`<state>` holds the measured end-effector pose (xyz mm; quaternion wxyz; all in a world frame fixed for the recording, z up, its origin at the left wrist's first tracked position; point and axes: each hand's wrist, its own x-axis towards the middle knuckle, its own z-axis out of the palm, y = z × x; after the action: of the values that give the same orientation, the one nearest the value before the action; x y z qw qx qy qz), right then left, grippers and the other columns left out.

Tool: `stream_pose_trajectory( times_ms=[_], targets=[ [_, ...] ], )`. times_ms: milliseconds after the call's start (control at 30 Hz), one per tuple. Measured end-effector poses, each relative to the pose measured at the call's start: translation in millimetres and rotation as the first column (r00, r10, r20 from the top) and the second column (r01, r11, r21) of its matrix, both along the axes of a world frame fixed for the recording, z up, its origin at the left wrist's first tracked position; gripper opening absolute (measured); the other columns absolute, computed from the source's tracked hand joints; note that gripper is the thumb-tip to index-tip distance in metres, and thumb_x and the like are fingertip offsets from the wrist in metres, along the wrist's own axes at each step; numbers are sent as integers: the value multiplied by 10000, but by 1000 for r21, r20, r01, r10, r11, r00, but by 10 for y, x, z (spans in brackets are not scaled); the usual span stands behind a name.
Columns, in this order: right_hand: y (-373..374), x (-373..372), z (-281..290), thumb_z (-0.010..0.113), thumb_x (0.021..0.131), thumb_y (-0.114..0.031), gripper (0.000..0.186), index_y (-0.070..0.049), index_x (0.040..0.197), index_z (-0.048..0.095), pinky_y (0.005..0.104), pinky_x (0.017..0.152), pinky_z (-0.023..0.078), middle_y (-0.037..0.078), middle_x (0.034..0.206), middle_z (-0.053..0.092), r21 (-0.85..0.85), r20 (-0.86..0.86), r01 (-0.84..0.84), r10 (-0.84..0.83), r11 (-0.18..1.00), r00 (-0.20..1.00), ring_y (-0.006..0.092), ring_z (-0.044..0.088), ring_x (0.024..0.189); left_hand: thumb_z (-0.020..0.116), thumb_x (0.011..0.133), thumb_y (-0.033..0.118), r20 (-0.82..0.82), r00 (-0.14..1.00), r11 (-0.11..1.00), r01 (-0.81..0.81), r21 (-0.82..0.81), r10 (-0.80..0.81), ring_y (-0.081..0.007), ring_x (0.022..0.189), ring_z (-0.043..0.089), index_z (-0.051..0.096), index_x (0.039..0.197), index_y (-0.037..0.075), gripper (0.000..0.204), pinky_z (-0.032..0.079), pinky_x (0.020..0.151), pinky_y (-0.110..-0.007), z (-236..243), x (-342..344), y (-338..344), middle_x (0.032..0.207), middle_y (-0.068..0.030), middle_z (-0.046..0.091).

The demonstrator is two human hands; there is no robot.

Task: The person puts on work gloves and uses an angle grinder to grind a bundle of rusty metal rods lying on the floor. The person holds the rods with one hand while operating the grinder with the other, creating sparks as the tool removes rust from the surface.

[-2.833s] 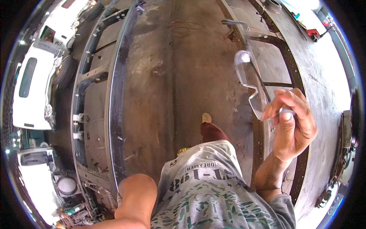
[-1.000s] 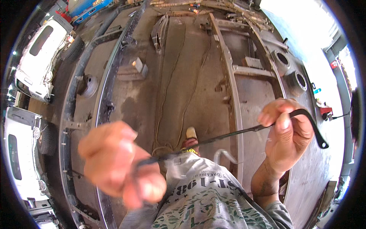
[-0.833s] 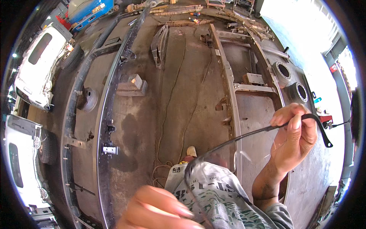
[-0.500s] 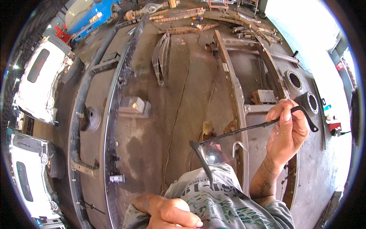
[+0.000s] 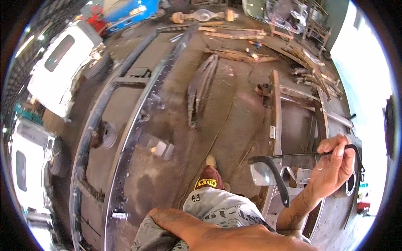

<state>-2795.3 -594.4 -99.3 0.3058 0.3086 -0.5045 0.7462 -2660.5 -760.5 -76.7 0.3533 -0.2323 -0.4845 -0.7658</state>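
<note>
In my right hand (image 5: 335,167) is a pair of clear safety glasses (image 5: 263,175) with a black frame, pinched at one end between thumb and fingers. One black temple arm hangs down from the far end, and the other curves out past my fingers on the right. The glasses are held in the air in front of me, to the right. My left hand (image 5: 268,240) reaches across my grey printed shirt (image 5: 213,203) at the lower edge. Its fingers are cut off by the picture's edge, so what they touch is hidden.
A long dark truck frame (image 5: 125,134) lies on the left, beside white vehicle cabs (image 5: 58,73). Ahead lie a leaf spring (image 5: 200,92) and a small metal block (image 5: 161,148). A rusty frame (image 5: 275,108) stands on the right. Scrap beams (image 5: 312,62) and an axle (image 5: 205,16) lie farther off.
My right hand and the safety glasses have moved right and slightly down in view. My left arm has swung to the right across my shirt. The view itself has shifted, showing more floor ahead.
</note>
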Motion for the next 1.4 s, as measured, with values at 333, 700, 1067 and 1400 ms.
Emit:
stream_pose_trajectory(
  times_ms=[333, 700, 1067, 1400],
  targets=[
    [-1144, -2565, -758, 681, 1037, -93, 189, 29, 1168, 743, 305, 637, 502, 194, 1030, 752, 171, 112, 165, -186, 971, 976, 174, 616, 676, 710, 1033, 281, -639, 594, 377, 804, 460, -488, -613, 1281, 580, 400, 1344, -367, 783, 506, 1080, -630, -522, -2681, -861, 1337, -581, 468],
    [-1737, -4784, -947, 626, 1067, -57, 200, 86, 1174, 714, 294, 641, 488, 161, 931, 708, 280, 268, 320, -394, 905, 879, 142, 592, 680, 742, 996, 78, -173, 730, 549, 627, 553, -661, -508, 1011, 749, 671, 1102, -273, 373, 660, 851, -522, -768, -4970, -2106, 1049, -467, 681],
    [-2568, -7616, -1309, 607, 1075, -75, 209, 48, 1229, 678, 288, 554, 372, 75, 787, 612, 100, 275, 25, -52, 995, 960, 111, 476, 631, 658, 1024, 456, 440, 871, 960, -109, -258, 217, -330, 1120, 712, 590, 1344, -70, 619, 582, 947, -452, -1011, -7746, -3178, 1310, -280, 669],
    [-3441, -9212, -918, 455, 1152, -385, 386, -126, 1387, 618, 291, 711, 308, -26, 893, 504, 210, 325, -481, 403, 851, 855, 93, 431, 752, 584, 1090, 457, 264, 894, 887, -244, -392, 363, -207, 907, 566, 601, 1285, 64, 439, 458, 778, -368, -1228, -9578, -4165, 988, -70, 596]
  ],
)
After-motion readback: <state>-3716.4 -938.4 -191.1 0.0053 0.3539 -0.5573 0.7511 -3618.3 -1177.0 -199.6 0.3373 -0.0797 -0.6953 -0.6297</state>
